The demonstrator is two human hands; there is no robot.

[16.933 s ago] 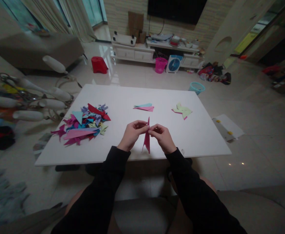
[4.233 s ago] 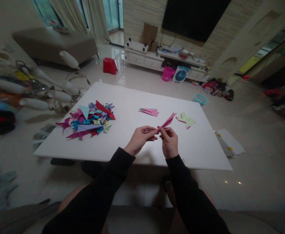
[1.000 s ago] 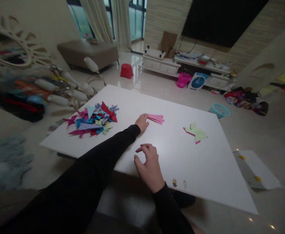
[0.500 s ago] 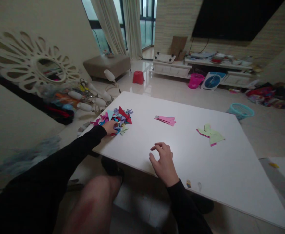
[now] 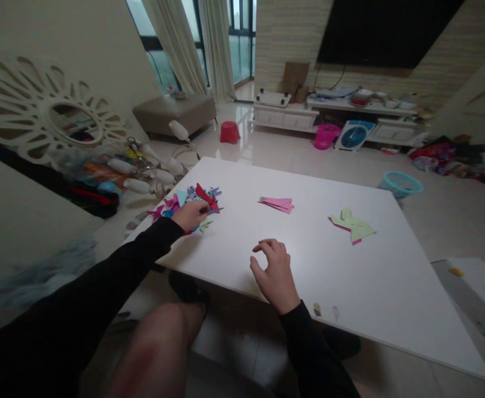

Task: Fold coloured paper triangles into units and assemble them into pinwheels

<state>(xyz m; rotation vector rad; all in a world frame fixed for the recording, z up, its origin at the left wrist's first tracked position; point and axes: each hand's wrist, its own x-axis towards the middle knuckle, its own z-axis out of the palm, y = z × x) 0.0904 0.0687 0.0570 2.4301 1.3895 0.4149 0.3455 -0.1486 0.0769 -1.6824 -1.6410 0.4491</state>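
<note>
The left hand [image 5: 191, 215] is over the messy paper pile [image 5: 170, 207] by the left edge of the tabletop [image 5: 300, 243]. Its thumb and fingers are pinched on a purple paper [image 5: 216, 210], and a thin, pointy tip pokes out to the right. The rest of that paper is hidden by the hand. The pile has red, blue, pink and purple bits all jumbled together. A red paper [image 5: 203, 193] lies on the far side of the pile, and a small green paper [image 5: 205, 224] lies on the side close to the near edge.

The right hand [image 5: 259, 254] is by the near edge, well apart from the left one. Its thumb and fingers are curved and apart, with nothing between them. I cannot tell if it touches the tabletop.

Some long pink papers [image 5: 279, 204] lie in the middle, a bit closer to the far edge. Their skinny ends point to the left edge, and their wide ends spread out like a fan. A flat, folded light green paper [image 5: 353, 225] is near the right edge, with bits of pink showing at its sides.

A little yellow sticker [image 5: 317, 309] is right by the near edge, with a pale mark [image 5: 336, 313] next to it. Past the far right corner, a light blue basket [image 5: 400, 185] is on the floor.
</note>
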